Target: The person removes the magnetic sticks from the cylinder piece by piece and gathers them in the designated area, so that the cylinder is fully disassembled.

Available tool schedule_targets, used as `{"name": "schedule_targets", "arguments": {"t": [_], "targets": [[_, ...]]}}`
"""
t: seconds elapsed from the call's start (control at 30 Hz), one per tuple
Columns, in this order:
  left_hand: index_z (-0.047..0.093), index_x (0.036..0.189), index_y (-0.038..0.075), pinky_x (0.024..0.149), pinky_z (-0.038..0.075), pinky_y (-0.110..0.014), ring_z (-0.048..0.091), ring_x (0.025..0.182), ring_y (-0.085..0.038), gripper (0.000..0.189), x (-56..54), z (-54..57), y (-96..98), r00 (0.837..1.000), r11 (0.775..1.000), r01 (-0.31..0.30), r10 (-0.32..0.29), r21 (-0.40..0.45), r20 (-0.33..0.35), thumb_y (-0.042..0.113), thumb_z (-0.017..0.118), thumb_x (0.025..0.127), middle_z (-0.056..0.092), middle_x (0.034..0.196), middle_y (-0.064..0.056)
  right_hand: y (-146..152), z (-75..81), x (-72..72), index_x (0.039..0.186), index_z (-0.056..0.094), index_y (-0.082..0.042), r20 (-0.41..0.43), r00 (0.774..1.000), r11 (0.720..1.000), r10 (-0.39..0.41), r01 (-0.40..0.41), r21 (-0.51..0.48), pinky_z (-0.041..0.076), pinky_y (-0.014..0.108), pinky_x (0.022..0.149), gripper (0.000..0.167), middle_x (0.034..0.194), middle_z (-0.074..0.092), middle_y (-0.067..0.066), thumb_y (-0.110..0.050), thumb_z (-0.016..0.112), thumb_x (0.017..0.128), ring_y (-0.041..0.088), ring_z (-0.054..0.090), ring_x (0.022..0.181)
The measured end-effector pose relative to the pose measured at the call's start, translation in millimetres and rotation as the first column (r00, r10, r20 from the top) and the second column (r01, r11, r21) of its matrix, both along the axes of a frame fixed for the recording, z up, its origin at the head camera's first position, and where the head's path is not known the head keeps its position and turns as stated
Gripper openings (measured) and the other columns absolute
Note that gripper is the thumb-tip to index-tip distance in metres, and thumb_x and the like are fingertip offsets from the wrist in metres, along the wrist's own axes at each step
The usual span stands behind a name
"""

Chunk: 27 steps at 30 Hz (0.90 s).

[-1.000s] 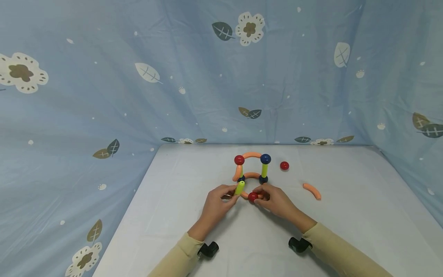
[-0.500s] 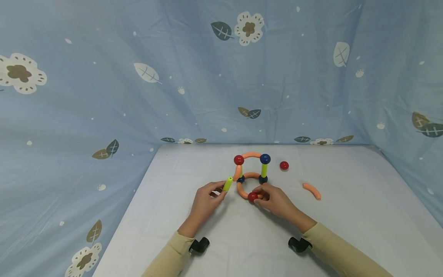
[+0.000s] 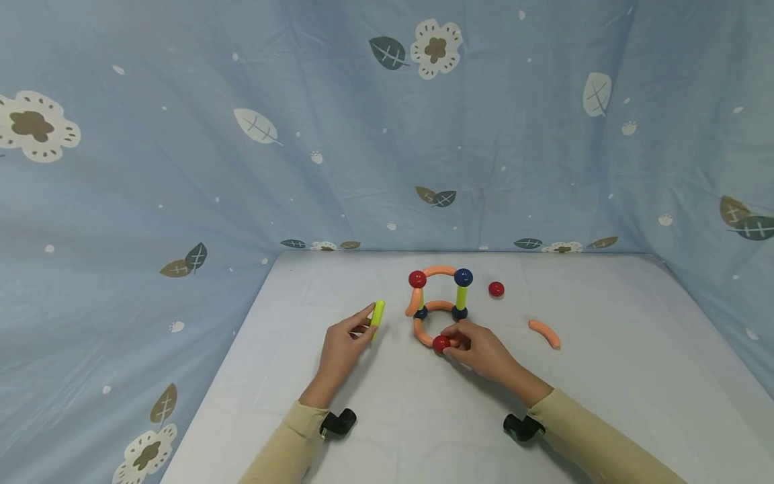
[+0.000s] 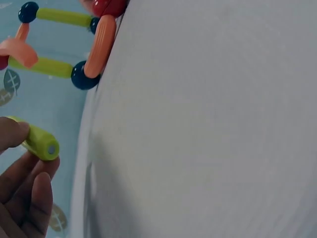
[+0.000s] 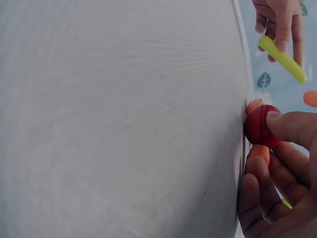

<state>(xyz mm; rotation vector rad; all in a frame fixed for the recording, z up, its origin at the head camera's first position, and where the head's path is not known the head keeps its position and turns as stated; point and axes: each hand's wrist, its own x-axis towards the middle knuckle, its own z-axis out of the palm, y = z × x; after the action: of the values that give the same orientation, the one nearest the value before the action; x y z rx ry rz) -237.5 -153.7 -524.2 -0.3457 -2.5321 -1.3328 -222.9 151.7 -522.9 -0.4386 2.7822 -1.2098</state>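
Note:
My left hand [image 3: 343,346] pinches a yellow-green magnetic rod [image 3: 377,317] between thumb and fingers, to the left of a two-level frame. In the left wrist view, the rod's end [image 4: 51,150] shows a small grey disc. My right hand [image 3: 486,355] holds a red ball [image 3: 441,343] at the frame's near side, with thumb and fingertips on it. The lower ring joins that ball, curved orange rods [image 3: 422,333] and dark blue balls [image 3: 459,312]. Green uprights [image 3: 462,297] carry an upper red ball [image 3: 417,279] and blue ball [image 3: 463,277]. From the upper red ball, one curved rod [image 3: 414,302] hangs forward.
Right of the frame, a loose red ball [image 3: 496,289] and a loose curved orange rod [image 3: 545,334] lie on the white-covered table [image 3: 605,403]. A blue patterned curtain [image 3: 338,134] stands behind and beside the table.
My left hand has moved left, away from the frame, taking the green rod with it, and the rod now stands more upright. My right hand stays on the red ball.

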Motion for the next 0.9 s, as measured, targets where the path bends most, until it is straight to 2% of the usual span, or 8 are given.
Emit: {"name": "schedule_targets", "arguments": {"t": [0.2,0.63,0.9], "targets": [[0.068,0.136,0.022,0.071,0.059,-0.027,0.07,0.088,-0.015,0.048,-3.3,-1.3,-12.6,0.998,0.998,-0.055,0.055,-0.015,0.03,0.01,0.078,0.091,0.075,0.107,-0.003,1,0.1,-0.4,0.116,0.071,-0.016,-0.006,1.0,1.0,0.0,0.0,-0.004,0.05,0.024,0.068,0.029,0.092,0.062,-0.009,-0.018,0.081,0.089,0.011,0.055,0.081],[0.073,0.129,0.017,0.066,0.054,-0.03,0.067,0.085,-0.02,0.041,-11.8,-3.2,-34.9,0.981,0.97,-0.181,0.189,-0.16,0.036,0.01,0.079,0.089,0.074,0.103,-0.006,0,2.8,0.9,0.116,0.071,-0.014,-0.001,1.0,1.0,0.004,-0.004,-0.011,0.05,0.024,0.068,0.029,0.093,0.063,-0.008,-0.017,0.08,0.089,0.012,0.055,0.081],[0.075,0.124,0.014,0.064,0.051,-0.033,0.064,0.082,-0.02,0.036,-15.7,-1.4,-41.1,0.973,0.949,-0.205,0.223,-0.239,0.054,0.011,0.078,0.089,0.073,0.098,-0.008,0,3.1,1.8,0.116,0.071,-0.015,0.005,1.0,1.0,0.002,-0.002,-0.02,0.05,0.024,0.068,0.029,0.092,0.063,-0.007,-0.016,0.081,0.089,0.012,0.055,0.081]]}}
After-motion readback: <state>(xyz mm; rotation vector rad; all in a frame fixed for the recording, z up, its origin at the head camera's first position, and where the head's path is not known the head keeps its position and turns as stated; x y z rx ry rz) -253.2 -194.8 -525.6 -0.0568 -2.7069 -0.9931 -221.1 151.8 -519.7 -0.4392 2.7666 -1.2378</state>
